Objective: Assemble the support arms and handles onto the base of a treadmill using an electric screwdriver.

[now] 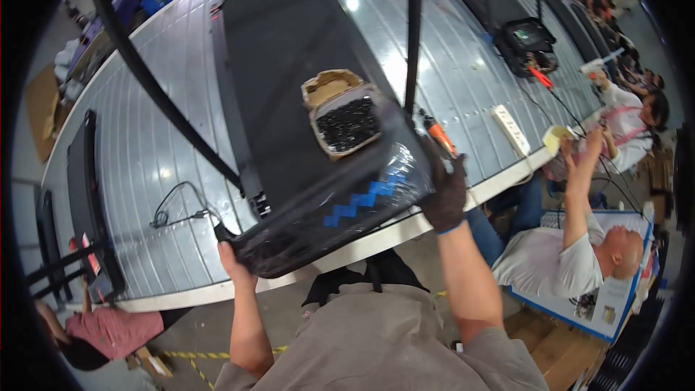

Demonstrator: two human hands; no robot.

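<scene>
Glossy black plastic panel (329, 206), ribbed shiny metal table (152, 145), cardboard box (340, 112)

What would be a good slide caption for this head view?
Both hands, left bare, right gloved, hold a black plastic-wrapped panel above a grey table.

left hand (233, 257): bare, raised, grip closed | right hand (445, 192): dark-gloved, raised, grip closed

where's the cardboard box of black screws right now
In the head view the cardboard box of black screws sits near the middle, on the long black panel lying on the grey worktable, just beyond the plastic-wrapped black part held in both hands.
</scene>
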